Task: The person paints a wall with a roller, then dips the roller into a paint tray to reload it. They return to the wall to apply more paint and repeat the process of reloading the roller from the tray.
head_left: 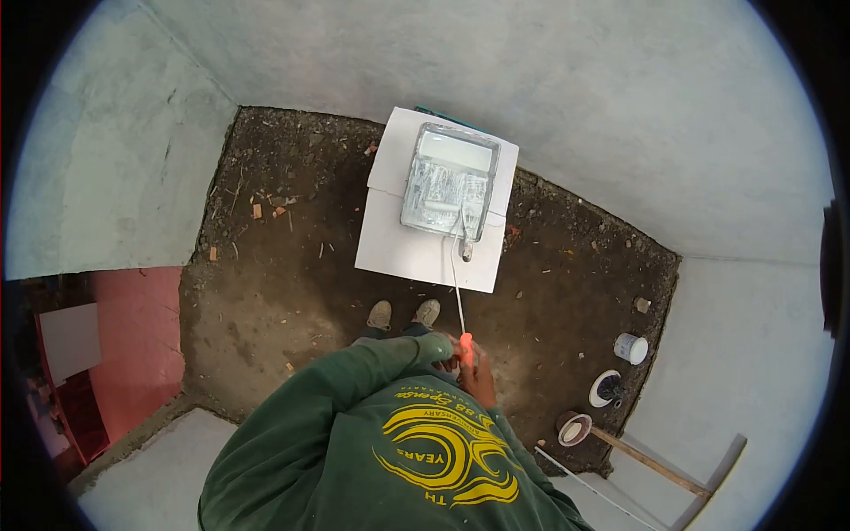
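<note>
The left hand (448,356) and right hand (479,382) have their fingers curled closed around the orange-handled paint roller (467,349), its grip between them.

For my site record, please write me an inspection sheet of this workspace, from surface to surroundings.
Surface: bare earth floor; white sheets lie under the tray.
Job's things: paint tray with white liquid; roller lying in it.
Clutter: orange fragments at left; white container, brown bucket and wooden-handled tool at right.
Grips: right grip holds the roller's orange handle; left grip is close against it, partly hidden, closure unclear.
Cables: nothing seen for certain; a thin white strip at lower right is unidentified.
Surroundings: pale walls; pink wall at lower left.
</note>
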Demonstrator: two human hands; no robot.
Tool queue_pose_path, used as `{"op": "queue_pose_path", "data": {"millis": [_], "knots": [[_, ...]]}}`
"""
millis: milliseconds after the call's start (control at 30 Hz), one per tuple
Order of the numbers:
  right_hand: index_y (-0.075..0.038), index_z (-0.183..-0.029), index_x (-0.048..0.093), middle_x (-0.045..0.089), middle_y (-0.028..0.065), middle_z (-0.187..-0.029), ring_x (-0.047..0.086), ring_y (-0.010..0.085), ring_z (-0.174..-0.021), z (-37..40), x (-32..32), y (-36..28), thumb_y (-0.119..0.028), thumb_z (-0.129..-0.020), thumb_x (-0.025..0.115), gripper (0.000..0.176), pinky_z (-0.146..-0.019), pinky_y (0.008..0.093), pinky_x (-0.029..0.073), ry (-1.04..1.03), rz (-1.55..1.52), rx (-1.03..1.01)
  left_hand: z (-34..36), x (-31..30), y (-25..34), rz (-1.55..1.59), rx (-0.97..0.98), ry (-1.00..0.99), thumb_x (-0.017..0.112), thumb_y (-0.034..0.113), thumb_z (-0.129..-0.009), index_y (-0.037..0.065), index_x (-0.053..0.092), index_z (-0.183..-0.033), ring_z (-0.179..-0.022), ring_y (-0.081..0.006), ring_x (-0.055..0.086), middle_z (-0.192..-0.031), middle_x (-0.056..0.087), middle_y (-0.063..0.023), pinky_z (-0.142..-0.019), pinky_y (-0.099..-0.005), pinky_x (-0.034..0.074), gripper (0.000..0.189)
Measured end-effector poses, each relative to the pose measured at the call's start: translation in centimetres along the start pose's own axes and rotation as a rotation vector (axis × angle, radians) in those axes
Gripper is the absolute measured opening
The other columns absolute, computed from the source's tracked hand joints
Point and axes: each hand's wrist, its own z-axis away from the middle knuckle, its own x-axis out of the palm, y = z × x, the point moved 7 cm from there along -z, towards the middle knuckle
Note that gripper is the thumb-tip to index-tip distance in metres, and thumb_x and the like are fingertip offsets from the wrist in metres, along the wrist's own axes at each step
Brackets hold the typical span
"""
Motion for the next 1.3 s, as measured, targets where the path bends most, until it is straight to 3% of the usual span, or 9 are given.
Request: {"op": "queue_pose_path", "data": {"millis": [67,133,200,367,767,900,1000,1067,1300], "knots": [[-0.008,-0.139,0.031,0.060,0.0206,-0.106,0.063,0.0281,-0.078,0.2,0.5,0.6,-0.026,-0.093,0.052,0.053,-0.070,0.0359,0.050,-0.048,-0.074,0.100,0.2,0.2,-0.4,0.025,-0.066,-0.019,0.053,0.043,-0.091,0.010,0.066,-0.095,-0.063,-0.0191,0.063,-0.076,0.065,-0.0069,-0.055,-0.0362,0.050,0.035],[-0.010,-0.136,0.033,0.057,0.0056,-0.082,0.053,0.0096,-0.064,-1.5,0.4,-1.1,-0.018,-0.094,0.052,0.047,-0.055,0.0264,0.046,0.059,-0.002,-0.216,0.3,-1.1,1.0,0.002,0.007,0.040,0.053,0.043,-0.091,0.009,0.066,-0.096,-0.064,-0.0198,0.064,-0.078,0.066,-0.0083,-0.054,-0.0354,0.050,0.036],[-0.013,-0.136,0.033,0.057,0.0062,-0.076,0.054,0.0112,-0.057,-6.3,1.3,-2.2,-0.017,-0.095,0.050,0.045,-0.048,0.0275,0.045,0.138,0.040,-0.296,-7.7,-6.2,-1.9,0.225,0.118,0.067,0.052,0.044,-0.091,0.009,0.065,-0.099,-0.065,-0.0208,0.064,-0.080,0.066,-0.0101,-0.053,-0.0353,0.049,0.038],[-0.018,-0.136,0.033,0.057,0.0091,-0.070,0.051,0.0157,-0.039,-9.0,1.7,-8.5,-0.019,-0.095,0.047,0.043,-0.033,0.0309,0.041,0.102,0.001,-0.007,-7.0,-6.3,-1.9,0.125,0.040,0.065,0.054,0.042,-0.091,0.010,0.064,-0.100,-0.066,-0.0211,0.065,-0.079,0.067,-0.0099,-0.055,-0.0349,0.050,0.036],[-0.010,-0.136,0.033,0.064,0.0243,-0.082,0.063,0.0434,-0.076,0.4,0.7,-0.4,-0.023,-0.093,0.049,0.048,-0.065,0.0507,0.048,0.136,0.227,-0.310,0.3,0.0,-1.5,0.081,-0.081,-0.062,0.045,0.043,-0.094,0.005,0.065,-0.096,-0.071,-0.0236,0.067,-0.075,0.067,-0.0116,-0.061,-0.0387,0.051,0.043],[-0.010,-0.136,0.034,0.064,0.0236,-0.083,0.063,0.0439,-0.077,-3.0,0.9,-1.4,-0.022,-0.092,0.050,0.048,-0.067,0.0508,0.049,0.089,0.216,-0.037,-2.9,-3.5,-0.1,-0.077,-0.095,0.072,0.047,0.042,-0.094,0.004,0.064,-0.100,-0.065,-0.0233,0.065,-0.075,0.066,-0.0109,-0.057,-0.0381,0.051,0.042],[-0.013,-0.136,0.035,0.065,0.0177,-0.076,0.064,0.0347,-0.063,-6.9,0.9,-4.8,-0.019,-0.092,0.050,0.047,-0.057,0.0459,0.050,0.185,0.135,-0.340,-3.9,-7.7,2.3,0.085,-0.001,0.303,0.047,0.042,-0.094,0.003,0.064,-0.101,-0.055,-0.0228,0.061,-0.075,0.066,-0.0108,-0.051,-0.0374,0.051,0.043],[-0.014,-0.135,0.036,0.062,0.0125,-0.070,0.059,0.0222,-0.048,-8.2,0.8,-7.3,-0.017,-0.092,0.050,0.045,-0.043,0.0376,0.048,0.090,-0.012,-0.054,-3.3,-9.3,5.0,0.041,0.006,0.349,0.047,0.042,-0.094,0.003,0.064,-0.101,-0.055,-0.0228,0.061,-0.075,0.066,-0.0110,-0.051,-0.0371,0.051,0.044],[-0.016,-0.135,0.035,0.053,0.0055,-0.061,0.046,0.0119,-0.038,-12.5,-0.4,-9.6,-0.015,-0.094,0.046,0.043,-0.031,0.0287,0.039,0.130,-0.141,0.042,-4.0,-11.6,10.3,0.014,0.060,0.489,0.047,0.045,-0.093,0.001,0.063,-0.103,-0.065,-0.0232,0.063,-0.084,0.065,-0.0123,-0.055,-0.0339,0.053,0.047]]}}
